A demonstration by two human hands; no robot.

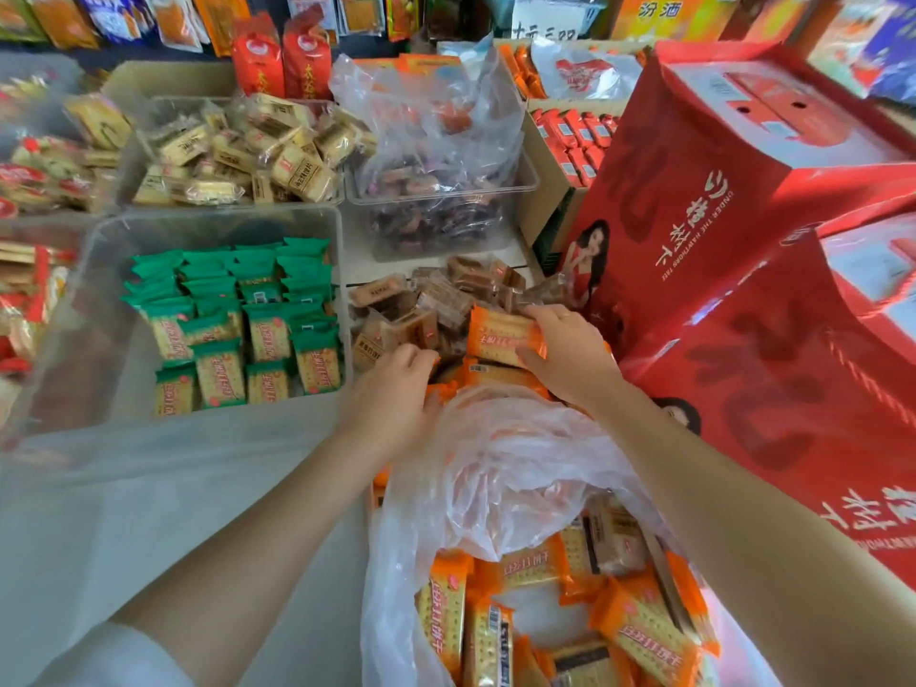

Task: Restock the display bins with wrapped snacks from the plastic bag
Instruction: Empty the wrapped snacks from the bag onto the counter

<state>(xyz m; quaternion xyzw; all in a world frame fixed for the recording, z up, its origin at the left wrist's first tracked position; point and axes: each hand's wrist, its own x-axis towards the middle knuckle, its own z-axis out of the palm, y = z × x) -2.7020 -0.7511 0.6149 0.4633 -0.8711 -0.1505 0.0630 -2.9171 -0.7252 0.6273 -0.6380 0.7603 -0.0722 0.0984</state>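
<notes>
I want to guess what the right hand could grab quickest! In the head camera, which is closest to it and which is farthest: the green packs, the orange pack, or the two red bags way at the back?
From the right hand:
1. Orange cracker pack: held in its fingers.
2. Green cracker packs: in the clear bin to the left.
3. Two red bags: standing far back, upper left.

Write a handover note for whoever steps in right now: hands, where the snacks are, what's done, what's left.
Right hand grips one orange-wrapped cracker pack over the brown snacks bin.
Left hand, fingers curled, rests at the plastic bag edge among orange packs; whether it holds one is unclear.
Done: a few orange packs lie at the bin's near edge.
Left: the bag still holds many orange packs. Green packs bin sits to the left, partly filled.
</notes>
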